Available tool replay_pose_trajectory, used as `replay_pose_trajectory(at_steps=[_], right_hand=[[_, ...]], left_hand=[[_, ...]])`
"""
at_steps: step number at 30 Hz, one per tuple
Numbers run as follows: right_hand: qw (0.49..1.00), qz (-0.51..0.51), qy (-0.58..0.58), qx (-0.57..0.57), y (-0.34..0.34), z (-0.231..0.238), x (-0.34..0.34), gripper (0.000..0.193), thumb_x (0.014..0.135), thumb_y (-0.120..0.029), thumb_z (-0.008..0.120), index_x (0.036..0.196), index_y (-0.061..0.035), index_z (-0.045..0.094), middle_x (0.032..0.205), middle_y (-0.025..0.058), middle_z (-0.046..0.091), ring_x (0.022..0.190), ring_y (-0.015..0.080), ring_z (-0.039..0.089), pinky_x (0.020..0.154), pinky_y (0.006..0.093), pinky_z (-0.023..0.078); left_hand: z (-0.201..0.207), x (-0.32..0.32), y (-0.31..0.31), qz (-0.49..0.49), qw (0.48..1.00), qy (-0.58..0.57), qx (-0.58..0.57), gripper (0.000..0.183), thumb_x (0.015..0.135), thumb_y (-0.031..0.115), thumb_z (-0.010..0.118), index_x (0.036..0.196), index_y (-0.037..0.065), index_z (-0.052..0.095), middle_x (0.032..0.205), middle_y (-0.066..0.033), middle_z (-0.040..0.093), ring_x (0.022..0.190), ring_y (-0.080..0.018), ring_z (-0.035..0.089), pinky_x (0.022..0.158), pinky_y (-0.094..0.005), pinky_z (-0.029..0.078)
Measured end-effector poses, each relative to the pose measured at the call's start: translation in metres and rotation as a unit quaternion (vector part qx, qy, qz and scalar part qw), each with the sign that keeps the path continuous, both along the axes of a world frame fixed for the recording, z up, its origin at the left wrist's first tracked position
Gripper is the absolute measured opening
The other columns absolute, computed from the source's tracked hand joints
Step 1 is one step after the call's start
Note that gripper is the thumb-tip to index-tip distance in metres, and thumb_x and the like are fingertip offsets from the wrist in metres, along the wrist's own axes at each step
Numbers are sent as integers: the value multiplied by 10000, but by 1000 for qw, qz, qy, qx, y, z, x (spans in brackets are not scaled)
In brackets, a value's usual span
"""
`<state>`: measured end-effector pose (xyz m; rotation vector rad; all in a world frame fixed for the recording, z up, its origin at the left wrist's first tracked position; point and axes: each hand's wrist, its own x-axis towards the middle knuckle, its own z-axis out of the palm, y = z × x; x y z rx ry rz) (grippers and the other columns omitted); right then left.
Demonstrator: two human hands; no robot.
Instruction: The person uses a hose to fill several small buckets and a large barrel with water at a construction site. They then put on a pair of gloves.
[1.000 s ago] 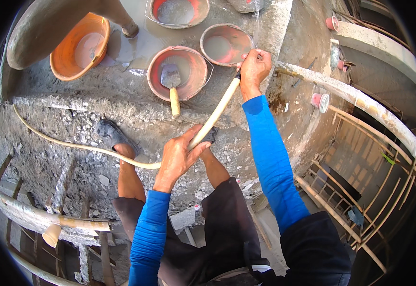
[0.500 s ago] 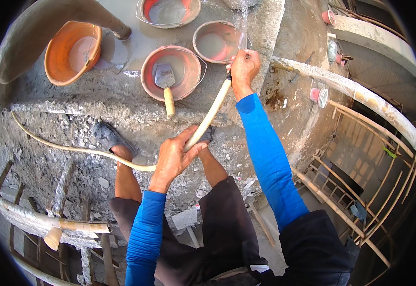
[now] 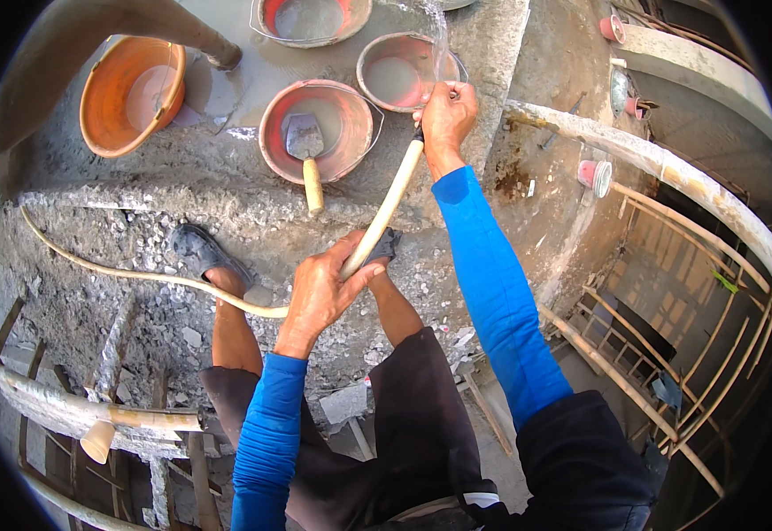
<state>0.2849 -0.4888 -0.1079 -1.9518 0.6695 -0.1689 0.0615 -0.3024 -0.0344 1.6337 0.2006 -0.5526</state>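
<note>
Both hands on the cream hose (image 3: 395,195), its water stream (image 3: 441,44) swung leftward

Taking the trowel (image 3: 304,137) as landmark, the hose comes in from its lower left, passes below it and climbs to its right; the left hand (image 3: 320,292) is wrapped around it below the trowel, while the right hand (image 3: 448,119), well apart, grips the dark end to the upper right, exact fingering at the outlet unclear; compared with a second ago, that hand sits closer to the reddish bucket (image 3: 421,64) up and right of the trowel, and the stream leans left over its rim, so the aim seems to be shifting
</note>
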Motion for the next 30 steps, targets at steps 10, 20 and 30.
replay_pose_trajectory(at_steps=[10, 20, 30], right_hand=[[1000, 0, 21, 4, -8, -5, -7, 101, 947, -93, 578, 977, 1, 553, 689, 122, 649, 445, 189, 602, 384, 340, 460], [1000, -12, -5, 17, -13, 5, -10, 127, 972, -99, 610, 1022, -22, 523, 705, 101, 642, 432, 168, 569, 371, 323, 420], [997, -14, -53, 51, -13, 21, -15, 154, 934, -82, 654, 1006, 0, 546, 737, 106, 633, 432, 160, 592, 354, 310, 435]], left_hand=[[3, 2, -1, -15, 1000, 8, 1, 506, 876, 350, 802, 1290, 97, 658, 999, -170, 751, 935, -385, 729, 768, -436, 576], [4, 1, -5, -27, 999, 36, -7, 522, 860, 301, 836, 1298, 74, 666, 942, -153, 743, 869, -259, 754, 768, -386, 567], [4, 1, -8, -46, 998, 28, -15, 569, 844, 292, 850, 1321, 53, 651, 1008, -166, 751, 918, -254, 753, 810, -387, 573]])
